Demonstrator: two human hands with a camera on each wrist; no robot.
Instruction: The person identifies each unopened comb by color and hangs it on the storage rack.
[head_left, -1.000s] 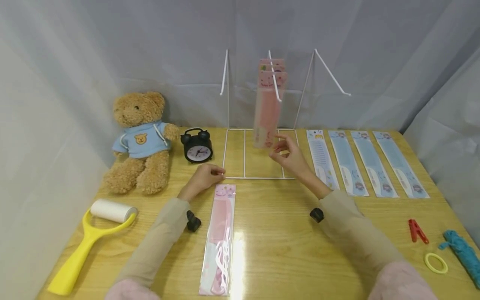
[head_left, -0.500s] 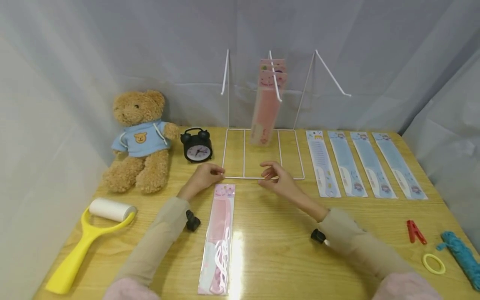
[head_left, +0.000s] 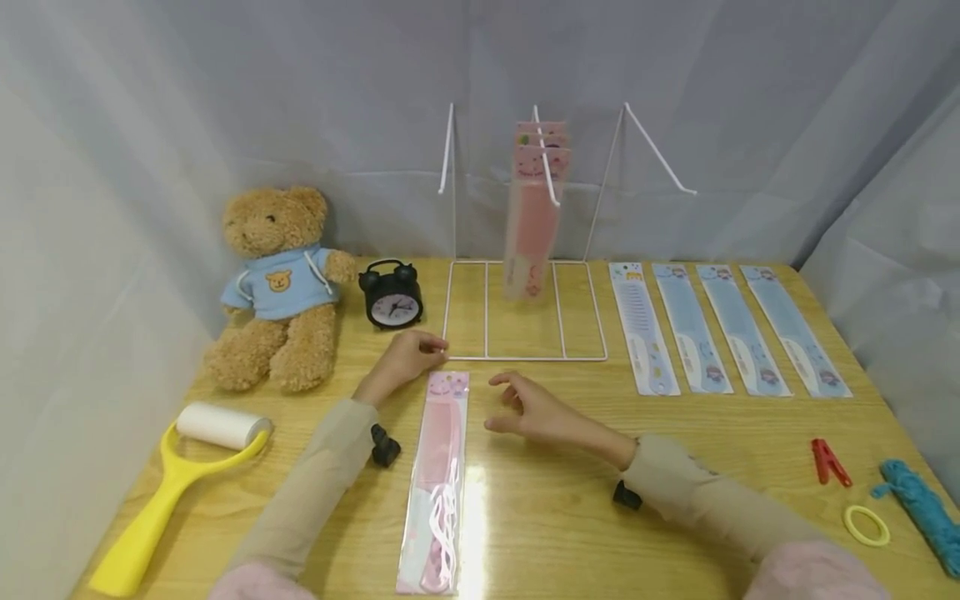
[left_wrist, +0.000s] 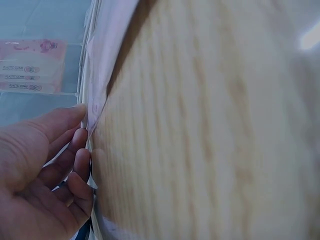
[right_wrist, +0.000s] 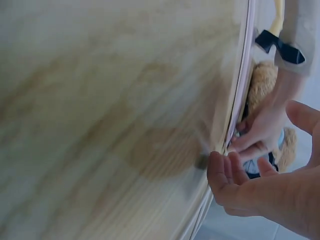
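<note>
My left hand [head_left: 402, 363] pinches the front left corner of a white wire display rack [head_left: 525, 359] between thumb and fingers; the left wrist view shows the thumb [left_wrist: 60, 120] against the wire. Several pink combs [head_left: 537, 221] in clear packets hang one behind another on the rack's middle hook. One more pink packaged comb [head_left: 441, 450] lies lengthwise on the table, just in front of the rack. To the right of this comb, my right hand [head_left: 542, 414] hovers with thumb and fingers spread apart, holding nothing. The right wrist view also shows that hand [right_wrist: 265, 190] apart from the comb.
Several blue packaged combs [head_left: 693, 333] lie in a row right of the rack. At left are a teddy bear [head_left: 281, 287], a black alarm clock [head_left: 395, 300] and a yellow-handled roller [head_left: 168, 492]. A red clip [head_left: 829, 462], yellow ring [head_left: 866, 526] and blue yarn [head_left: 922, 508] lie at right.
My right hand has moved from the bottom of the hanging combs toward me and left, beside the comb on the table, its fingers spreading wider. The left hand stays on the rack's corner.
</note>
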